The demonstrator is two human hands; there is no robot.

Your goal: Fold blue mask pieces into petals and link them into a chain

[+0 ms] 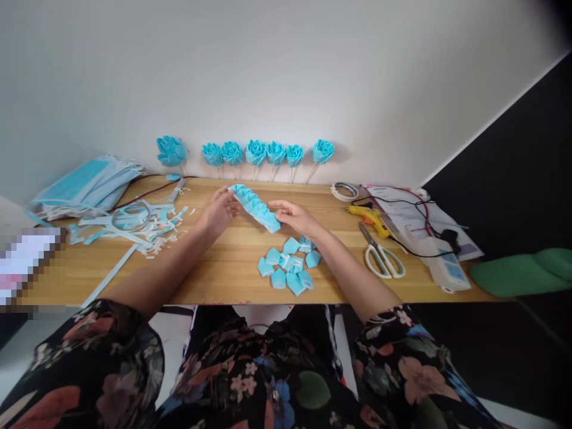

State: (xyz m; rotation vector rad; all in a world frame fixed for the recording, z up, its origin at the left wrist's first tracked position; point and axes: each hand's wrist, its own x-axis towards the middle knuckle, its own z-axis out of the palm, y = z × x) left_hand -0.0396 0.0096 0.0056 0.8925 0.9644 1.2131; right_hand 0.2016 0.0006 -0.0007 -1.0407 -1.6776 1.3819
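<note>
Above the middle of the table, a blue folded strip (254,208) with a zigzag row of pointed folds slants down to the right. My left hand (218,211) has its fingers closed at the strip's upper left end. At the lower right end, my right hand (295,218) pinches it between thumb and fingers. Just below lies a loose cluster of small folded blue petals (279,278), some showing white. Against the wall stands a row of blue flowers (256,153) on thin sticks.
At left are a stack of face masks (84,182), white and blue scraps (154,229) and a phone (27,262). To the right lie a tape roll (344,190), a yellow glue gun (370,219), scissors (382,257), papers (397,205), a white power strip (444,265) and cables.
</note>
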